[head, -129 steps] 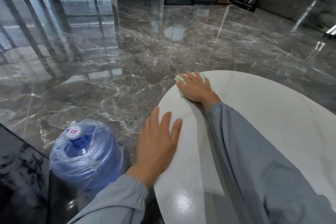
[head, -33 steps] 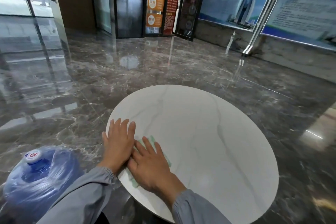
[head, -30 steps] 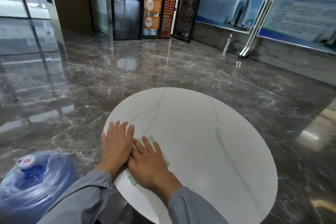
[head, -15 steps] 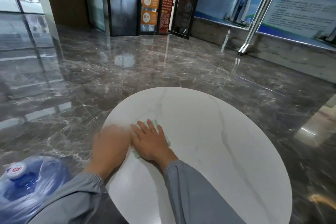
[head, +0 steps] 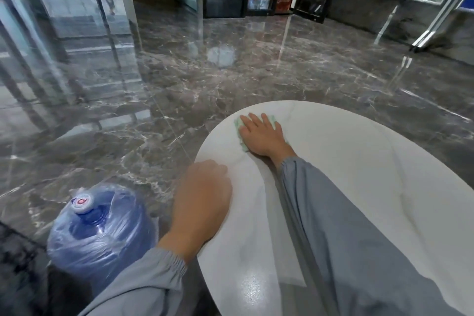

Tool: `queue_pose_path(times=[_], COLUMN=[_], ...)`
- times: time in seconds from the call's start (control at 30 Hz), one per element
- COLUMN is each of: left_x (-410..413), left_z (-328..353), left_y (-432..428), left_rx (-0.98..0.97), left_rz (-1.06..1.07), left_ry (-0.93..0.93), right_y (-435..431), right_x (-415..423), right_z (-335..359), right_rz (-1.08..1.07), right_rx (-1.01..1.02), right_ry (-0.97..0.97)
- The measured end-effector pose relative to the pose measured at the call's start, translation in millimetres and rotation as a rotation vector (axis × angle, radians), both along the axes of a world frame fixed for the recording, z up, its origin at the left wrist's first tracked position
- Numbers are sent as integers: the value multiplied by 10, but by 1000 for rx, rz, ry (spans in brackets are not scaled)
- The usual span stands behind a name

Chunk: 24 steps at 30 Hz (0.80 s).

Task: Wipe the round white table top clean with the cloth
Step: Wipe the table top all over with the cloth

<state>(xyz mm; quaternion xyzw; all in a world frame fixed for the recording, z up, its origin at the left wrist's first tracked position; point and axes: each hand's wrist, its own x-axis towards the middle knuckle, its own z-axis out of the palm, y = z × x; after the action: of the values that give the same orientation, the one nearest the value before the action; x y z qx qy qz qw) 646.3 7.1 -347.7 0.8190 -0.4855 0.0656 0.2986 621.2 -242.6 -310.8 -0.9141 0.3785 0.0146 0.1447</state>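
Observation:
The round white table top (head: 359,174) with faint grey veins fills the lower right. A pale green cloth (head: 238,124) lies near its far left edge, mostly covered. My right hand (head: 261,136) presses flat on the cloth with straight fingers spread, and its grey sleeve stretches across the table. My left hand (head: 202,195) rests on the table's near left edge. It is blurred, and its fingers look held together, holding nothing.
A large blue water bottle (head: 100,226) wrapped in clear plastic stands on the floor just left of the table, below my left arm. Glossy dark marble floor (head: 179,90) surrounds the table. Doors, orange signs and display boards stand far back.
My right hand has slid the cloth away from my left hand toward the table's far left edge. The left hand stayed at the near edge. The view tilted down and left.

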Motion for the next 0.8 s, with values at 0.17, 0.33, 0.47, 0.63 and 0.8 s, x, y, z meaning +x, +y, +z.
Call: queue_pose_path(times=[0.17, 0.33, 0.47, 0.63, 0.8], left_x=[11, 18, 43, 89, 36], left_z=[27, 24, -3, -52, 10], left_y=[-6, -5, -24, -52, -15], left_rx=[12, -15, -27, -1, 31], left_rz=[12, -16, -20, 1, 18], left_ry=[66, 81, 122, 100, 130], right_y=[-254, -158, 275, 1077, 1810], right_x=[340, 261, -90, -795, -1480], right_z=[16, 24, 13, -30, -42], right_rz=[-9, 22, 110, 210, 240], right_rx=[2, -6, -17, -52, -66], right_ry=[27, 30, 33, 44, 28])
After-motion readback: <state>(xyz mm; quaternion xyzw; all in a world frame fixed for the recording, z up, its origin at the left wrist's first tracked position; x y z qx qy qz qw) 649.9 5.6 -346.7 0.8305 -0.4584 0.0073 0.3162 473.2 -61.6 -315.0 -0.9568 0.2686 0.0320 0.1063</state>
